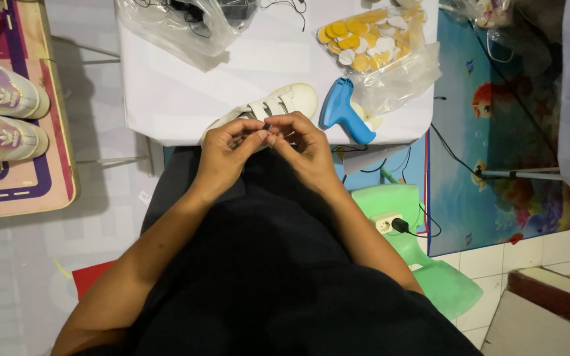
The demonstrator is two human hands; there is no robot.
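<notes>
A white table (pixel 166 99) fills the upper middle of my view, its near edge just above my lap. To its right, a blue mat with fish pictures (pixel 496 145) covers the floor, and a green plastic stool (pixel 430 264) stands beside my right leg with a white power socket (pixel 386 223) on it. On a low board at far left sit two white sneakers (pixel 1 112) with purple marks.

On the table, a clear plastic bag of black cables (pixel 192 23) lies at the far edge, and a second clear bag of yellow and white round pads (pixel 367 39) lies to its right. A white strap sneaker (pixel 278 102) rests at the near edge, partly hidden behind my hands. Just right of it lies a blue glue gun (pixel 341 109).

My left hand (pixel 225 155) and right hand (pixel 305 148) meet over the table edge, fingertips touching. Both sets of fingers are narrow, pinched together on a small dark piece (pixel 266 126) held between them, just in front of the sneaker. I cannot tell what the piece is.
</notes>
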